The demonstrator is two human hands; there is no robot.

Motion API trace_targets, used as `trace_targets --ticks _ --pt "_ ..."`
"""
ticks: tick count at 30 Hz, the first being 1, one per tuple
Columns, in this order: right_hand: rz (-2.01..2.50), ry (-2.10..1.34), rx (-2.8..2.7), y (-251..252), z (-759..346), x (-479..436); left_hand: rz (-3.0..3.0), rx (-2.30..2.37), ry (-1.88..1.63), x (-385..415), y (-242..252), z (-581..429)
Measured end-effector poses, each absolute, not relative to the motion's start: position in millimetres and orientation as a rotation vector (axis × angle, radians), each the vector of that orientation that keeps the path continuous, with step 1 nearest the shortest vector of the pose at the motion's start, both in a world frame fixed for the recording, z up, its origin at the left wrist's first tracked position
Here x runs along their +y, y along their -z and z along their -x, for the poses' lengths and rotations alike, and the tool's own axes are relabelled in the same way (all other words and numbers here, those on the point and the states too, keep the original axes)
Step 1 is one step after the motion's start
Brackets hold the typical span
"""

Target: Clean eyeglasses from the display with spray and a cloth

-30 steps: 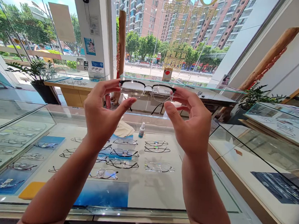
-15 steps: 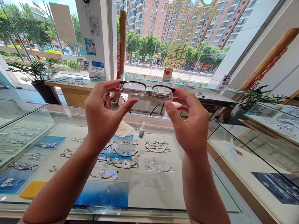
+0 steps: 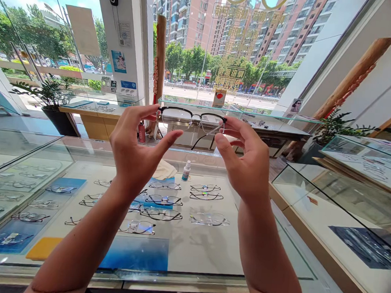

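A pair of eyeglasses with dark upper rims and clear lenses is held up in front of me, above the glass display case. My left hand grips its left end by the fingers, the thumb standing apart below the lens. At the right end, my right hand has its fingers on the frame corner and the thumb close under it. One temple arm slants down below the right lens. Beneath my hands, several spectacle frames lie in rows in the case.
A small white spray bottle and a pale cloth are at the case's far side. A yellow-orange block lies at front left. Another glass case flanks me on the right. Beyond, a counter stands before the window.
The eyeglasses have turned slightly in my hands, and the temple arm under the right lens has shifted a little left. My right hand has moved slightly left.
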State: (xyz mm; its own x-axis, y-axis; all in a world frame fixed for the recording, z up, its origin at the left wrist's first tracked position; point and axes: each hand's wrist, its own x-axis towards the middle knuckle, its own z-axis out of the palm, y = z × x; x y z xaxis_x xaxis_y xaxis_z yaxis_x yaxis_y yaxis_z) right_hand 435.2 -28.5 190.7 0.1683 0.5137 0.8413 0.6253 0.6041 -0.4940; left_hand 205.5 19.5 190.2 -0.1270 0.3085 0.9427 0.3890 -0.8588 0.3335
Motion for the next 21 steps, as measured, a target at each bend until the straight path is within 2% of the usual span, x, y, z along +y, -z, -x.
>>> trace_targets --ticks 21 --pt "1.018 0.09 -1.48 -188.2 -432.0 -25.1 1.976 -0.817 2.163 17.4 -189.9 -208.3"
